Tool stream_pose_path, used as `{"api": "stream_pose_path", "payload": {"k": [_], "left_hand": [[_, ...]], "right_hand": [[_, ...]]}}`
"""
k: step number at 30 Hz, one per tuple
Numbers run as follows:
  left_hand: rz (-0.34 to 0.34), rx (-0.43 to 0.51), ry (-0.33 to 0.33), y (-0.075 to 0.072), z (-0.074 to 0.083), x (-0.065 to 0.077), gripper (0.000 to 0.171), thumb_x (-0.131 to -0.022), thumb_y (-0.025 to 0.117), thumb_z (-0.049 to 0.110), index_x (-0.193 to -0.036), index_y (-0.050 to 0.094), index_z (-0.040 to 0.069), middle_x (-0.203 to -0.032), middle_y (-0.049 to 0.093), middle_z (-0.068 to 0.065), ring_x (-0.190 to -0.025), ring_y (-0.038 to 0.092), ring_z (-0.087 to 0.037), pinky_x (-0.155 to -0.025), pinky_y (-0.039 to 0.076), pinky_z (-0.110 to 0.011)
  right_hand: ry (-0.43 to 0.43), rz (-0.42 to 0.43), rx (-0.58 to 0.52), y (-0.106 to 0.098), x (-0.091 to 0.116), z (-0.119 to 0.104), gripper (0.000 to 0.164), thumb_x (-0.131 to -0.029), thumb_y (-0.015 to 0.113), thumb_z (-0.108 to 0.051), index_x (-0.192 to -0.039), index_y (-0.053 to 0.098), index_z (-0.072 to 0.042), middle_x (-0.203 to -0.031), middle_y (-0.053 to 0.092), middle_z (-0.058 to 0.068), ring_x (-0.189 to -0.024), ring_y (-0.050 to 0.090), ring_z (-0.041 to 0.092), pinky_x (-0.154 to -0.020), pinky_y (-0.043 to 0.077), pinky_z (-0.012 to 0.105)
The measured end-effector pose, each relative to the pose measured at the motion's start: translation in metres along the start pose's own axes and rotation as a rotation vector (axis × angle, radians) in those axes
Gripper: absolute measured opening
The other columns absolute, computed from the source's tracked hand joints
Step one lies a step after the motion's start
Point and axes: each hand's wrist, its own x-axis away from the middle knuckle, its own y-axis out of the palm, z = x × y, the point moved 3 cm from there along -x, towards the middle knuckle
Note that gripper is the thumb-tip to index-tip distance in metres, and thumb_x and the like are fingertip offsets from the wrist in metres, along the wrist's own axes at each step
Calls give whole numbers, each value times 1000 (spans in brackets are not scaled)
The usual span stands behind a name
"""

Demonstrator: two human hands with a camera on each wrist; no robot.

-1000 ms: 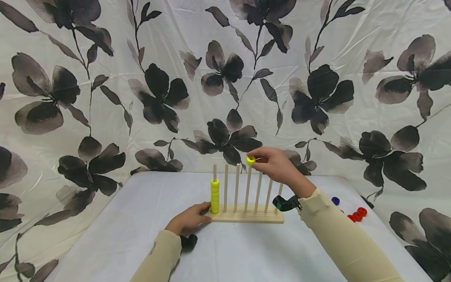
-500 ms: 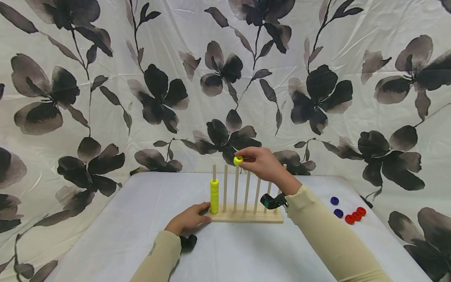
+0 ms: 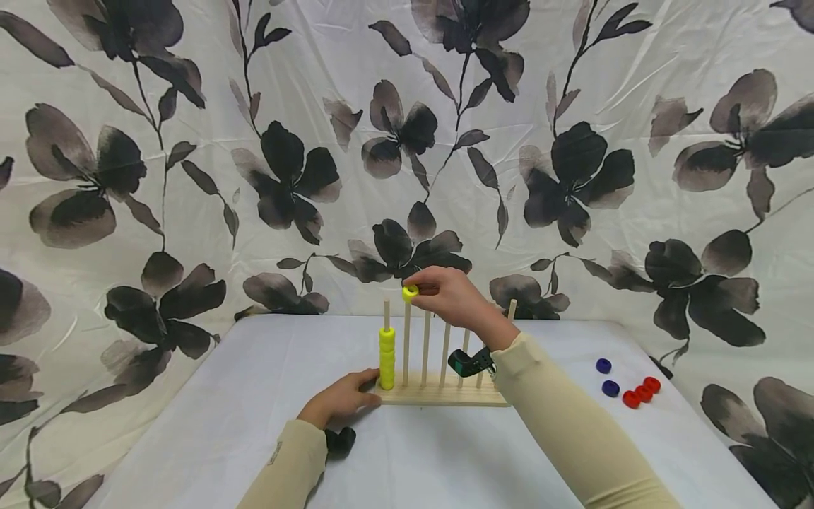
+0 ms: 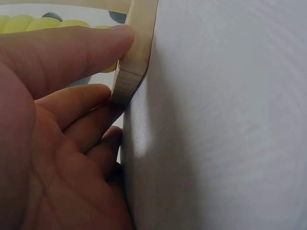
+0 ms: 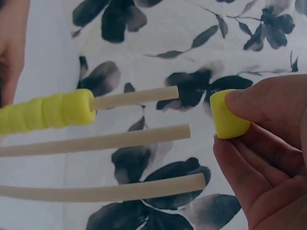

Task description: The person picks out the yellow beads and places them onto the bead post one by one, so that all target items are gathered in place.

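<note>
A wooden peg stand [image 3: 439,396] with several upright pegs stands on the table. Its leftmost peg carries a stack of yellow beads [image 3: 386,359], and the peg's top sticks out bare. At the stand's left end my left hand [image 3: 340,400] holds the base, thumb [image 4: 91,52] along its front edge and fingertips at its end. Between thumb and fingers my right hand [image 3: 454,300] pinches one yellow bead [image 3: 410,293]. In the head view that bead appears at the top of the second peg; the right wrist view shows it apart from the peg tips [image 5: 184,131].
To the right on the white-covered table [image 3: 254,424] lie two dark blue beads [image 3: 610,388] and three red beads [image 3: 644,394]. Behind the table hangs a flower-patterned cloth [image 3: 305,106]. My right forearm hides part of the stand's right side.
My right hand has carried the yellow bead leftward over the peg tops, from about the fourth peg to the second. The left hand has stayed at the stand's left end.
</note>
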Motion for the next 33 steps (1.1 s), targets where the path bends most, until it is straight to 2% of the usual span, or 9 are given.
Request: {"api": "stream_pose_path", "payload": {"k": [14, 33], "left_hand": [[-8, 9, 15, 1, -3, -1, 69, -85, 71, 26, -146, 43, 10, -151, 43, -13, -143, 32, -38, -115, 25, -60], [-17, 11, 6, -1, -2, -2, 70, -86, 71, 27, -147, 42, 11, -152, 42, -12, -144, 32, -37, -115, 26, -60]], "right_hand": [[16, -9, 9, 19, -16, 3, 31, -91, 67, -14, -122, 67, -11, -119, 68, 5, -110, 67, 18, -91, 56, 31], [52, -26, 64, 32, -28, -4, 32, -92, 65, -15, -123, 67, -10, -119, 70, 5, -110, 67, 16, -91, 56, 31]]}}
